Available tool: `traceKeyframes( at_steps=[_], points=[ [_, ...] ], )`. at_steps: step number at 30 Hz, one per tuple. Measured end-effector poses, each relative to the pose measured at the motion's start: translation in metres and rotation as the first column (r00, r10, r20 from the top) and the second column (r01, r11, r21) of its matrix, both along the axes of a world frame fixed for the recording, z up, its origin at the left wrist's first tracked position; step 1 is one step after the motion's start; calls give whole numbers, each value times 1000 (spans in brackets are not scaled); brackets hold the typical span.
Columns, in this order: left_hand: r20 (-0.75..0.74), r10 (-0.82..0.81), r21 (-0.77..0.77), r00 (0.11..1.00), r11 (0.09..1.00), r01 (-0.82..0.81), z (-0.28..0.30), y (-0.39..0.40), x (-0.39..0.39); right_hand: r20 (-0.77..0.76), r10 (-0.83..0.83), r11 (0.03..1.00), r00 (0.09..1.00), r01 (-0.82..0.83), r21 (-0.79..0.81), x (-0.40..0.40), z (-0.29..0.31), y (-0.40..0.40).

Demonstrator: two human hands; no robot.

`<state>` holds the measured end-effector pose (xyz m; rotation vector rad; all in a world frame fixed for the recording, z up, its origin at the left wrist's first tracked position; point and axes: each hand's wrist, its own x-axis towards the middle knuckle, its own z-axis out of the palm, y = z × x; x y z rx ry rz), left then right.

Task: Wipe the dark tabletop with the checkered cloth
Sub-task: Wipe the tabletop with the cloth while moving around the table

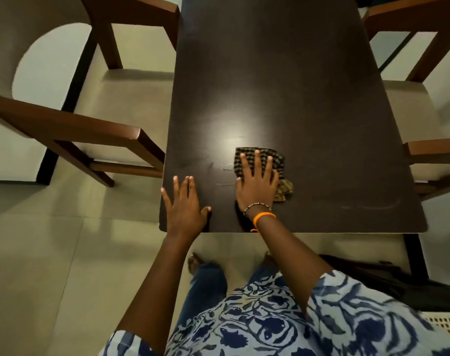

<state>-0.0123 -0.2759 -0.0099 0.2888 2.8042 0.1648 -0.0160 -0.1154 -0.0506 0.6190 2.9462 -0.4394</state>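
While the head view looks straight down on the dark table (308,86), I see my right hand (257,186) pressed flat on the checkered cloth (275,160), which lies near the front edge, a little right of the bright glare patch. My left hand (185,204) rests palm-down on the table's front left corner, apart from the cloth. What worries me is the bunched tail of cloth sticking out by the right wrist: if I push forward with only the palm, I judge that the fabric could fold under or slip out, leaving streaks like the faint smears near the hand and along the front right edge. Leaning hard on the corner might also shift the table toward the wooden chairs (72,132) close on both sides. As for grip, neither hand closes on anything; the right fingers (256,163) lie spread and flat, pinning the cloth by pressure, and the left hand is open, fingers extended, touching bare table only.
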Motion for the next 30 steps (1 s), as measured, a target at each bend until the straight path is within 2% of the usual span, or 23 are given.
traceKeyframes(
  at_steps=[7, 12, 14, 18, 21, 24, 26, 30],
  points=[
    [10, 55, -49, 998, 997, -55, -1, -57, -11, 2, 348, 935, 938, -347, -68, -26, -4, -101],
    [55, 7, 27, 998, 1000, -8, -1, -69, -31, -5, 582, 812, 813, -580, 67, -25, -2, -49],
    [54, -13, 71, 998, 997, 9, -1, -68, -41, 3, 503, 858, 864, -501, 114, -19, -1, -17],
    [29, -32, 144, 999, 989, 27, -1, -65, -56, 21, 187, 970, 982, -188, 153, 0, 1, 43],
    [6, -16, 189, 1000, 982, 15, -1, -69, -63, 5, -51, 993, 999, 50, 106, 2, 2, 47],
    [-11, -26, 248, 1000, 968, 28, -7, -79, -65, -38, -242, 966, 970, 245, 89, -11, -3, 5],
    [17, -27, 320, 1000, 947, 20, -11, -87, -66, -52, -237, 966, 970, 241, 91, -23, -5, -31],
    [181, 10, 474, 983, 875, -97, -21, -104, -67, -29, -20, 998, 999, 22, 52, -49, -11, -105]
  ],
)
